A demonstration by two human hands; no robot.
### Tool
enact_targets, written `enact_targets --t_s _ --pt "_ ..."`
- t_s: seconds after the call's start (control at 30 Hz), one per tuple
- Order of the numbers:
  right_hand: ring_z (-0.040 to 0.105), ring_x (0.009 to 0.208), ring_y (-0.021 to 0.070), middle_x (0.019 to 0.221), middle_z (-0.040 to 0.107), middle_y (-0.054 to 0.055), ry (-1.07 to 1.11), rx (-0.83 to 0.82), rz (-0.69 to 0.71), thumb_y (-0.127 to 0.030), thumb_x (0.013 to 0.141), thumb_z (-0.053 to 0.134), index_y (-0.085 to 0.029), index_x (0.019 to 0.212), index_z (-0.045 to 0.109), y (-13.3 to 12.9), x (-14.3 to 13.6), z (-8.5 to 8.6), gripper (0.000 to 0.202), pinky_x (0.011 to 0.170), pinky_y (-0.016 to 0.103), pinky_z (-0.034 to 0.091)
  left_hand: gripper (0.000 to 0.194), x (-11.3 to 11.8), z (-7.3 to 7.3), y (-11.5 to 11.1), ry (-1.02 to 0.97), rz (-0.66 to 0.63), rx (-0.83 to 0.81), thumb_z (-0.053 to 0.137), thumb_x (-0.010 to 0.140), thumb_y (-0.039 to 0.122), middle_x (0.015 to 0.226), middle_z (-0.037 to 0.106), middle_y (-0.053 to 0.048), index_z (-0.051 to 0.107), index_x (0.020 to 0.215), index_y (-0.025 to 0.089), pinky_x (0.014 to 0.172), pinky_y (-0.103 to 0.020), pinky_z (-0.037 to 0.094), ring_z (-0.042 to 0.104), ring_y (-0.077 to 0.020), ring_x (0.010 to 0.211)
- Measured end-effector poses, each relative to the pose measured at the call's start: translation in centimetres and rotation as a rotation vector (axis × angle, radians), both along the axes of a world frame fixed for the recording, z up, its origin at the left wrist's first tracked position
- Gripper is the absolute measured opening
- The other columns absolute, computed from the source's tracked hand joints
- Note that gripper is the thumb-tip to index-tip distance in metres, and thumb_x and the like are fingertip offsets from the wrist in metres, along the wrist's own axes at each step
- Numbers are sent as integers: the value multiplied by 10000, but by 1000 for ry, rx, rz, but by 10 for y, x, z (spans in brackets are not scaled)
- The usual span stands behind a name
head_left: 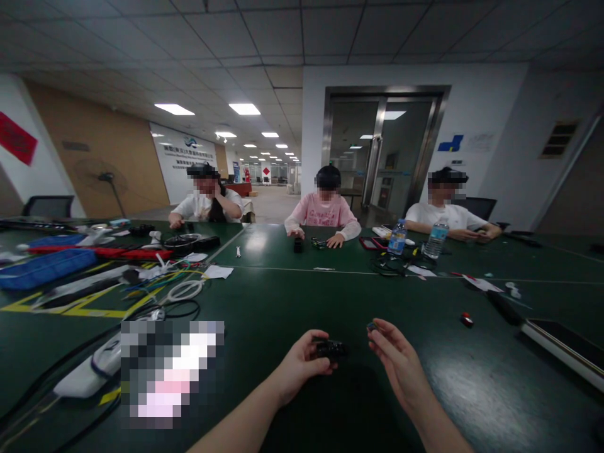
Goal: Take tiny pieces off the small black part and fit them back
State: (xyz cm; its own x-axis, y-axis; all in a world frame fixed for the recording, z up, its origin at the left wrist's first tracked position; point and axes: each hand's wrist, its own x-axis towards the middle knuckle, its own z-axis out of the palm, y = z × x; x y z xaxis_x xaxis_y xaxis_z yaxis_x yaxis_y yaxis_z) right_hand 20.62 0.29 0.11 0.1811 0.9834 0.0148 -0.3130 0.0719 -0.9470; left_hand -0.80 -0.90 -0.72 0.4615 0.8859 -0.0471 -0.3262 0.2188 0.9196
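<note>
Both forearms come up from the bottom edge and meet low over the dark green table (302,302). Left hand (302,363) curls shut around a small black gadget (331,349), thumb on top and fingers under it, holding it just clear of the tabletop. Right hand (394,358) sits just beside it, palm turned inward, thumb and forefinger pinched on a tiny dark piece (372,326); the other fingers hang loose.

That piece looks the likelier one to go astray: the pinch catches only its edge, and if it slipped it would land on a dark surface where it would be hard to spot. A loose grip on the gadget could also let it twist as the two parts come together.

Cables and tools (141,283) lie well apart to the left, a small red object (467,319) to the right, and three people sit across the table.
</note>
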Motion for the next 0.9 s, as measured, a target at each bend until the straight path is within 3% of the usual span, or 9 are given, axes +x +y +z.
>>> enact_targets --t_s 0.27,0.57,0.9 --pt "572 903 219 896 666 4 13 -2 5 -398 547 795 -260 911 654 -3 -2 4 414 764 334 469 464 -1 -3 0 1 0 13 670 701 136 1053 590 -103 451 1107 192 840 -374 435 614 -202 892" --pt "578 964 252 952 666 27 -40 7 43 -405 597 768 -257 931 653 -4 -1 4 383 825 385 465 473 1 5 -3 25 5 -4 698 675 149 1029 600 -92 468 1087 194 849 -394 428 614 -206 888" --pt "584 976 238 953 687 31 -126 22 92 -437 576 775 -249 917 675 -6 -12 2 402 889 387 440 479 1 -5 1 -2 -12 44 708 675 162 1023 625 -84 466 1086 199 828 -365 443 622 -197 891"
